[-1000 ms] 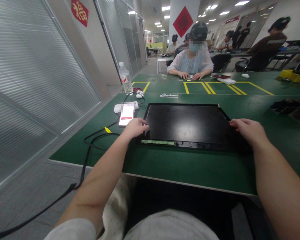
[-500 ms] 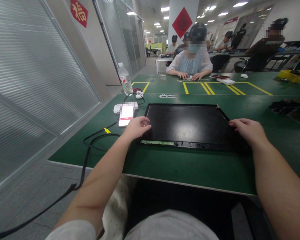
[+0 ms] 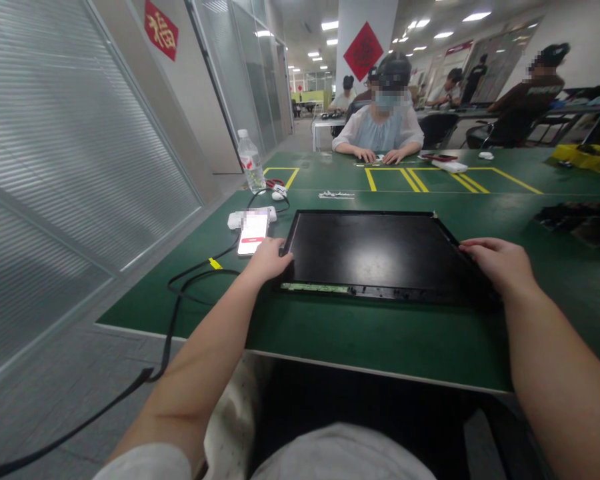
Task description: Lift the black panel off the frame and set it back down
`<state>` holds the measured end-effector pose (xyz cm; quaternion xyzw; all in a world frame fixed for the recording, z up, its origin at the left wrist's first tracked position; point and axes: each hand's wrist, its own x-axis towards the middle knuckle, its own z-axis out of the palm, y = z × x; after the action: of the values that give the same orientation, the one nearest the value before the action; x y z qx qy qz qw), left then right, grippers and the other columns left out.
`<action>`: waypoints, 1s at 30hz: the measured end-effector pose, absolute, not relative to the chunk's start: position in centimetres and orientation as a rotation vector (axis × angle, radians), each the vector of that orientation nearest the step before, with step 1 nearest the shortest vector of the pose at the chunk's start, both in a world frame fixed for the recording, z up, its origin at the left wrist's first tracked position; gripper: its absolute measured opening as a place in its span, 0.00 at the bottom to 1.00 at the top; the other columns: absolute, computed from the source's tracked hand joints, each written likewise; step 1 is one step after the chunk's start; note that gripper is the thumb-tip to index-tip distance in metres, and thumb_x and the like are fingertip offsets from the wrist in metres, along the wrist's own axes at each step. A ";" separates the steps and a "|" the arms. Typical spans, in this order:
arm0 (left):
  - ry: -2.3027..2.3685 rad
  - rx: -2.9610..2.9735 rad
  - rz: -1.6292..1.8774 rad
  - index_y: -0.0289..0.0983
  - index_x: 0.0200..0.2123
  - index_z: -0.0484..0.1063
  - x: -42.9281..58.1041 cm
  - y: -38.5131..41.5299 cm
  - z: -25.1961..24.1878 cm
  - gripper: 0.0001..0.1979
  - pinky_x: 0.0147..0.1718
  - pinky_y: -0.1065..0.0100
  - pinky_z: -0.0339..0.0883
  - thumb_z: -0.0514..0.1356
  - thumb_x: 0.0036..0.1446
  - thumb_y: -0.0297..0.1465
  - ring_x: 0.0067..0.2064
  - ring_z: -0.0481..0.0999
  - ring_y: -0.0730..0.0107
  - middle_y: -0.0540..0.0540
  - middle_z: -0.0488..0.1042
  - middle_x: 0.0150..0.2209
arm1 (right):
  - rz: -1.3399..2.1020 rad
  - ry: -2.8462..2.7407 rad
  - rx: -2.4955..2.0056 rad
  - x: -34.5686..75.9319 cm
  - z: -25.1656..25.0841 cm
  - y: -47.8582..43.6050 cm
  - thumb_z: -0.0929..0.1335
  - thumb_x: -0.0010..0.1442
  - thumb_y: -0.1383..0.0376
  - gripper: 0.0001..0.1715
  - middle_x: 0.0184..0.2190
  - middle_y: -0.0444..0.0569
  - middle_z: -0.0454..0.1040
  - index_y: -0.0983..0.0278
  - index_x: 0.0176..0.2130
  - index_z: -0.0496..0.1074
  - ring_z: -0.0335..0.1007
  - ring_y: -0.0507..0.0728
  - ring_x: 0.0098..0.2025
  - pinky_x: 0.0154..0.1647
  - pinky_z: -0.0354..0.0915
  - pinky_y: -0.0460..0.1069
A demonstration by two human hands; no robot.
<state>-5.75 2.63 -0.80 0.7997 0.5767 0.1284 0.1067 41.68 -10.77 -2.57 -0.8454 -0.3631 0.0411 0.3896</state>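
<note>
A large flat black display panel [image 3: 375, 250] lies on the green table [image 3: 360, 333] in front of me, with a narrow circuit strip along its near edge. My left hand [image 3: 270, 261] curls over the panel's left edge near the front corner, fingers wrapped on it. My right hand [image 3: 500, 263] grips the panel's right edge, fingers bent over the frame.
A lit phone [image 3: 253, 235] and white power strip [image 3: 237, 218] lie left of the panel, with black cables [image 3: 180, 293] trailing off the table. A water bottle [image 3: 251, 162] stands further back. A person [image 3: 383, 127] works at the far side; dark parts [image 3: 580, 223] lie at right.
My left hand has slid from lying on the panel's top surface to gripping its left edge. The right hand has barely shifted.
</note>
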 end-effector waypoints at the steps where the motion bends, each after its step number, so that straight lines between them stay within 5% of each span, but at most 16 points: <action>1: 1.699 2.365 0.366 0.31 0.57 0.79 -5.8 2.7 -0.8 0.22 0.58 0.54 0.71 0.62 0.62 0.35 0.57 0.78 0.44 0.30 0.79 0.55 | 0.114 -0.883 -2.166 41.7 -2.5 -10.8 0.69 0.48 0.58 0.18 0.34 0.50 0.83 0.58 0.37 0.85 0.74 0.60 0.34 0.38 0.68 0.54; 11: 1.611 2.380 0.391 0.34 0.46 0.83 -6.2 3.2 -1.0 0.15 0.60 0.53 0.70 0.59 0.61 0.30 0.55 0.78 0.46 0.32 0.80 0.48 | 0.178 -0.853 -2.262 42.9 -3.4 -10.1 0.71 0.45 0.57 0.16 0.33 0.49 0.83 0.57 0.34 0.85 0.73 0.60 0.34 0.36 0.67 0.54; 23: 1.660 2.432 0.334 0.30 0.51 0.82 -5.9 3.2 -1.1 0.18 0.59 0.54 0.70 0.58 0.62 0.27 0.57 0.77 0.43 0.29 0.79 0.52 | 0.178 -0.804 -2.307 41.1 -1.8 -10.8 0.69 0.48 0.60 0.17 0.39 0.50 0.84 0.57 0.36 0.86 0.74 0.61 0.39 0.44 0.67 0.54; 30: 1.566 2.330 0.480 0.34 0.37 0.83 -5.9 3.4 -1.2 0.13 0.54 0.55 0.73 0.59 0.53 0.23 0.51 0.80 0.47 0.35 0.82 0.40 | 0.153 -0.820 -2.313 41.6 -2.0 -10.8 0.69 0.47 0.60 0.15 0.36 0.50 0.84 0.56 0.33 0.86 0.74 0.61 0.37 0.42 0.68 0.54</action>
<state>-5.88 3.38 -1.17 0.8093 0.5440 0.1666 0.1462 41.56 -10.77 -2.03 -0.8864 -0.3142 0.0585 0.3348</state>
